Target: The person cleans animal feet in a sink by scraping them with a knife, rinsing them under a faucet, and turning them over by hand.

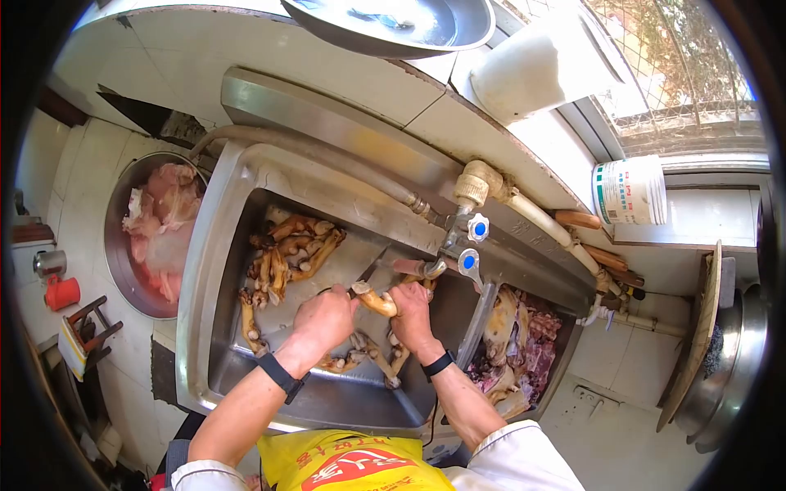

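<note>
Over the large basin of the steel sink (196,270), my left hand (321,323) is closed round a knife (375,265), its blade pointing up toward the tap. My right hand (412,317) grips a yellowish-brown animal foot (376,301), whose cut end lies close to my left fingers and the knife. The knife's handle is mostly hidden. Several similar animal feet (282,255) are heaped in the basin's far left corner. Below my hands lie more loose feet (375,358). A dark band circles each wrist.
The tap (468,233) with blue-marked handles stands behind my right hand. The smaller right basin holds raw meat and skin pieces (524,344). On the floor at left, a big metal pot (115,245) contains pale pink meat (166,225). A wok (409,45) and a white bucket (532,74) sit on the ledge.
</note>
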Demonstrator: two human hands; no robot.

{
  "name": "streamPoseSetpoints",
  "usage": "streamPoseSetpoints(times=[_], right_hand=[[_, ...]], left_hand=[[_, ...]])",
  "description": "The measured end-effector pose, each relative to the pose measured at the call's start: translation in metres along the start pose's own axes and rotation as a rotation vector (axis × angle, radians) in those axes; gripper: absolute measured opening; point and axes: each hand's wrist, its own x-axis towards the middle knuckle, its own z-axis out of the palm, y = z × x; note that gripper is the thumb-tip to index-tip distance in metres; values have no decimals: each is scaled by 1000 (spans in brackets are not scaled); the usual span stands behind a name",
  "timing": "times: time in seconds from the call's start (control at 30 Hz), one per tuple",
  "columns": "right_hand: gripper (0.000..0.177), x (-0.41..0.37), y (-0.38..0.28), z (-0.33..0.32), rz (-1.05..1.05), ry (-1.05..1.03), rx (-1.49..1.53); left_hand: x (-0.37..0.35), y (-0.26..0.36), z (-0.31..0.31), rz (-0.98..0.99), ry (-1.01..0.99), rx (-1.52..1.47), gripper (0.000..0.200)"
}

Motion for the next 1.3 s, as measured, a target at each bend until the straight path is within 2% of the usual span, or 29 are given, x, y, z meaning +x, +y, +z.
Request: streamPoseSetpoints(times=[0.07,0.13,0.17,0.23,0.27,0.3,0.33,0.37,0.43,0.5,0.53,0.63,0.77,0.93,0.97,1.03,1.13,1.23,1.27,1.3], right_hand=[[26,0,4,-3,-2,-28,3],[25,0,15,-6,-14,-160,69],[25,0,21,-8,-14,-157,68],[24,-1,31,-15,-122,-289,148],[24,-2,31,-17,-127,-284,147],[24,-4,30,-20,-46,-334,184],[25,-5,30,-23,38,-378,220],[25,-4,26,-26,38,-368,214],[34,-5,17,-27,297,-251,477],[35,-5,16,-22,326,-250,521],[37,-5,17,-18,356,-249,566],[37,-4,20,-10,321,-229,582],[39,10,17,-13,324,-198,554],[43,27,30,-3,484,-136,341],[43,29,32,0,479,-131,344],[35,33,33,3,355,20,304],[44,36,33,-4,292,-30,332],[43,33,21,-7,329,-112,328],[43,29,20,-4,333,-111,340],[40,25,19,-2,357,-151,577]], left_hand=[[-2,-1,4,-2,14,3,40],[-3,-2,4,-4,-16,28,38],[-1,-10,6,-3,-15,30,38],[2,-39,11,112,-94,257,38],[1,-49,4,109,-104,188,36],[-2,-56,-1,115,-95,192,36],[-8,-59,-9,30,-53,159,37],[-13,-64,-14,-55,-16,123,39],[-14,-83,2,-95,22,58,41],[-19,-94,19,-106,167,-131,38],[-25,-94,22,-104,169,-133,38],[-41,-90,33,-50,153,-271,36],[-55,-89,43,-86,161,-407,37],[-64,-100,57,-158,252,-482,30],[-65,-102,59,-194,248,-510,28],[-69,-104,61,-208,274,-488,27],[-72,-102,58,-236,270,-445,25],[-63,-117,77,-209,273,-423,19],[-60,-114,81,-243,193,-755,16],[-61,-112,86,-273,110,-1087,13]])
